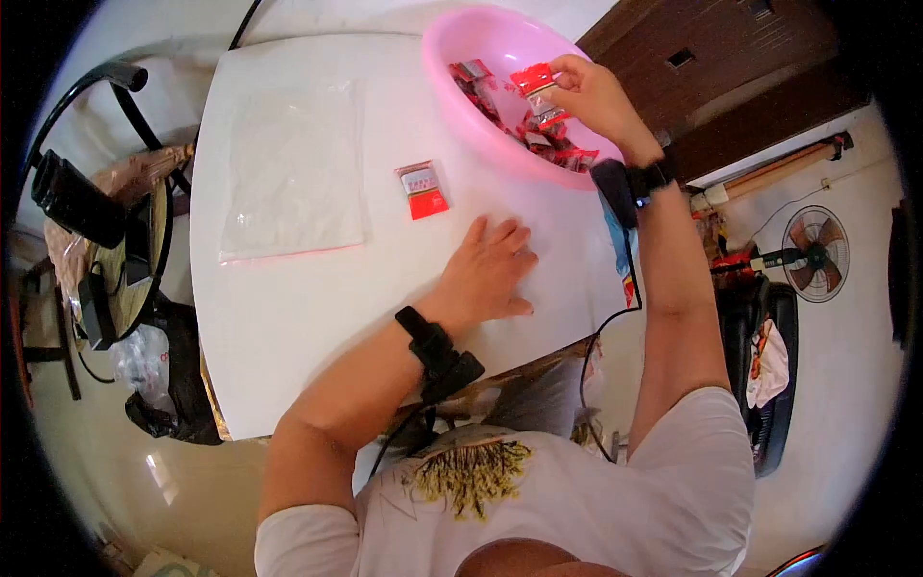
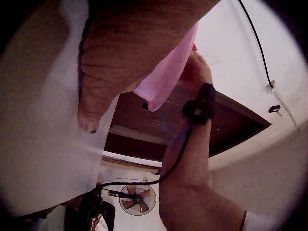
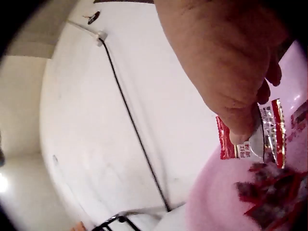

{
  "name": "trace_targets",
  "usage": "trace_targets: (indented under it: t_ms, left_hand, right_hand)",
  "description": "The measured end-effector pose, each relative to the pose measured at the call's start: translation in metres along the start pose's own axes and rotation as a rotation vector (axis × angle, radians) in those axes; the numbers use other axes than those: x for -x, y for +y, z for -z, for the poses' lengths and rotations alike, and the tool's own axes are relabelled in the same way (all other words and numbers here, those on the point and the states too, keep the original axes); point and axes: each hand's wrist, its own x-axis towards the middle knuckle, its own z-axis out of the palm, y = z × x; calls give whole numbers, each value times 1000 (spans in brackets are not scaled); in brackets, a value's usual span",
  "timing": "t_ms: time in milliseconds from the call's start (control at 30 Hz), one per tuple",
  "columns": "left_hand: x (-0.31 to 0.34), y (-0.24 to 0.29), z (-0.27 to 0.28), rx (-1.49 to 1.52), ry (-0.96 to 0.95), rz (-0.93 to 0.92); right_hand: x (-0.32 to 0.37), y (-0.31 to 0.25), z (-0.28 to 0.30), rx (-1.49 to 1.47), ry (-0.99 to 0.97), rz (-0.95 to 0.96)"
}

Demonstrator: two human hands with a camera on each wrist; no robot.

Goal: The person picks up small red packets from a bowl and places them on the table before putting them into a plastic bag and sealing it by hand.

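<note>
The right hand [image 1: 591,98] pinches a red and silver packet [image 1: 540,94] over the pink basin [image 1: 444,58]; the right wrist view shows the thumb of that hand [image 3: 226,62] across the packet [image 3: 276,139]. Several similar packets [image 1: 543,144] lie inside the basin. The left hand [image 1: 486,271] rests on the white table with its fingers spread, holding nothing. One red packet [image 1: 422,190] lies flat just beyond the left fingertips. Farther left lies a clear plastic bag [image 1: 296,173], flat on the table.
The white table [image 1: 288,337] has its near edge by the person's body. A black cable [image 1: 584,385] runs from the right wrist past the table's right edge. A black metal rack [image 1: 159,240] stands at the left, a fan [image 1: 815,252] at the right.
</note>
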Motion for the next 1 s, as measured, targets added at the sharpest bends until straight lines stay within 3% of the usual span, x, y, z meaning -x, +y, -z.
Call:
trace_targets:
  t_ms: [100,200,300,400,633,833,933,1000]
  left_hand:
    - [2,-1,-1,-4,32,-18]
    - [3,-3,-4,41,51,-27]
    - [1,-3,-6,116,24,-3]
    - [-2,-7,-13,137,23,1]
    - [0,-8,-13,167,207,-47]
    - [-2,-6,-8,177,206,-47]
    - [-4,-4,-7,196,154,-25]
    - [-4,-6,-8,187,134,-31]
  right_hand:
    - [41,-47,-14,-244,-20,64]
    - [80,-79,-45,-260,-129,15]
    - [93,-72,-80,-154,-284,-67]
    - [91,-54,-103,-15,-226,11]
    - [75,-16,-146,-113,42,10]
    - [69,-22,-152,-102,41,90]
    - [71,-30,-143,-24,-81,37]
    - [76,-36,-142,-115,-59,-39]
